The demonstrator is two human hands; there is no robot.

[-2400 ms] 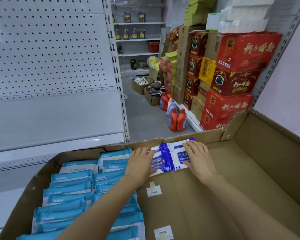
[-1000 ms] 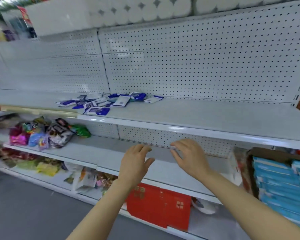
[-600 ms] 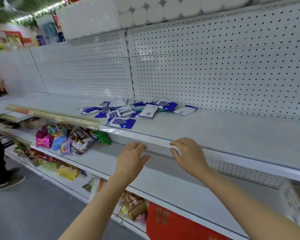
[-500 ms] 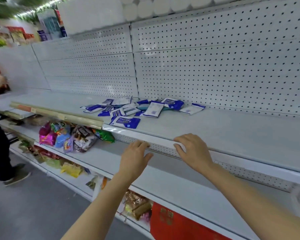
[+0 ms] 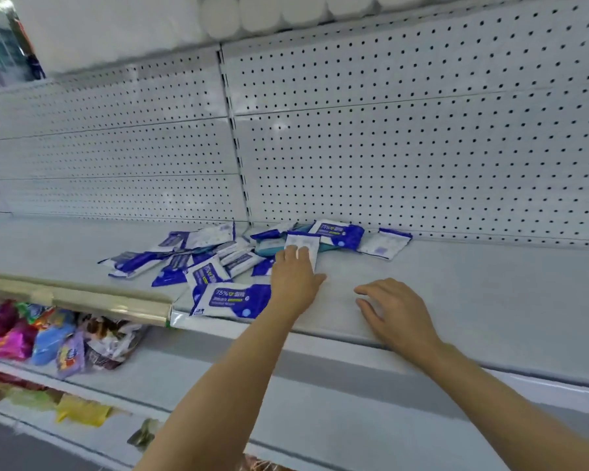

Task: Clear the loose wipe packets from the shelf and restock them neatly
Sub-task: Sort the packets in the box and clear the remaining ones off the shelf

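Glossy blue-and-white wipe packets (image 5: 238, 256), flat and crinkled, lie scattered on a smooth white metal shelf (image 5: 456, 300) before a perforated back panel (image 5: 422, 147). The left hand (image 5: 295, 282) presses straight fingers (image 5: 291, 258) on the near edge of one white packet (image 5: 303, 244). The right hand (image 5: 393, 312) hovers right of the pile, fingers loosely spread, holding nothing.

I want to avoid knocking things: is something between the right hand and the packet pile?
Nothing visible. The right hand is over bare shelf; the left hand already touches the wipe packets.
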